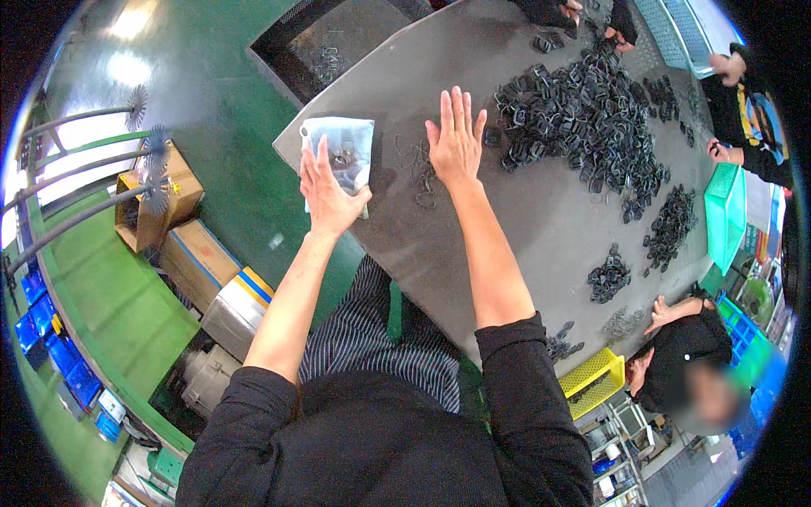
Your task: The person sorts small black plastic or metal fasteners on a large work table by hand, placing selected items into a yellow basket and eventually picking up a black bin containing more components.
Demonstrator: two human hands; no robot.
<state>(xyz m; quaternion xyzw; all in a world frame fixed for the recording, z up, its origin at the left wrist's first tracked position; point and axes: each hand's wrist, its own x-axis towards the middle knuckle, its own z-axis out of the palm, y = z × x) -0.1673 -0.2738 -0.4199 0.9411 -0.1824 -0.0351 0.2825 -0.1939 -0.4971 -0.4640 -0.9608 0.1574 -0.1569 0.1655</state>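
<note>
Spread over a light blue, glossy sheet or bag (pixel 359 139) is my left hand (pixel 329 194), its fingers apart and its thumb near the sheet's right edge. Small dark pieces show between thumb and fingers; I cannot tell whether they lie in or on the sheet. My right hand (pixel 456 144) rests palm down on the grey table (pixel 524 253), fingers stretched out, holding nothing. Thin wire pieces (pixel 420 173) lie scattered between the two hands. Just right of my right hand starts a large heap of small black parts with wire loops (pixel 583 118).
Smaller piles of black parts (pixel 610 275) lie toward the right. A yellow basket (pixel 594 384), a teal basket (pixel 724 211) and a pale blue crate (pixel 676 34) line the edge. Co-workers' hands (pixel 663 313) are at the right and far sides. A dark tray (pixel 329 51) stands beyond the left corner.
</note>
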